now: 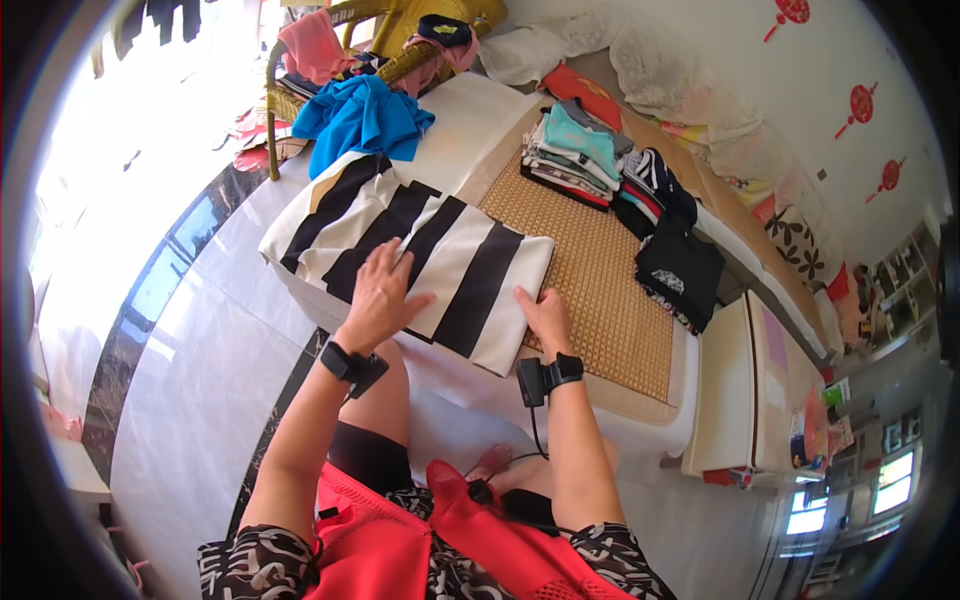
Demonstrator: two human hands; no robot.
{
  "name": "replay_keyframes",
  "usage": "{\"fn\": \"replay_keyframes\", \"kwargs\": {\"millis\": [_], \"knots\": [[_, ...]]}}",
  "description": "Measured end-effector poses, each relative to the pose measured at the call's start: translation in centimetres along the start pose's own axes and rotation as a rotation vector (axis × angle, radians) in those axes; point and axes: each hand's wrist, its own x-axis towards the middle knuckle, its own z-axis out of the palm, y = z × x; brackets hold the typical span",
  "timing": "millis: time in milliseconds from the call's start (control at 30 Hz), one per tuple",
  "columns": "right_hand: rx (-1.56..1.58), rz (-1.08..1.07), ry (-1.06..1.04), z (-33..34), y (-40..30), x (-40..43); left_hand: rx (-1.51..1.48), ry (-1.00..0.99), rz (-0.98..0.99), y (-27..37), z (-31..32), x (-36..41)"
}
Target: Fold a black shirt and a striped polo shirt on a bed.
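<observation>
A black-and-white striped garment lies folded over the near left part of the seat, with some wrinkles at its left end. My left hand rests palm down on the stripes, fingers and thumb apart, holding nothing. At the garment's right edge my right hand pinches the cloth, thumb on top and fingers curled partly out of sight. Just beyond the striped cloth sits a crumpled blue garment.
Stacked folded clothes stand on the woven mat, with a folded black T-shirt to their right. A rattan chair heaped with clothes is at the back left. A pale cabinet adjoins the seat's right end.
</observation>
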Motion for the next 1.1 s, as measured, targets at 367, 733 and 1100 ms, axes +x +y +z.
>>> {"fn": "replay_keyframes", "kwargs": {"millis": [367,733,1100], "knots": [[1.13,0.153,-0.158,-4.5,5.0,-1.2,0.113,-0.35,0.211,6.8,2.8,-3.4],[1.298,0.372,-0.082,-12.3,9.4,-7.0,0.166,-0.158,0.353,13.1,9.4,-6.3],[1.189,-0.15,-0.435,-5.7,-15.1,0.3,-1.377,0.195,-0.527,9.4,8.6,-6.2]]}}
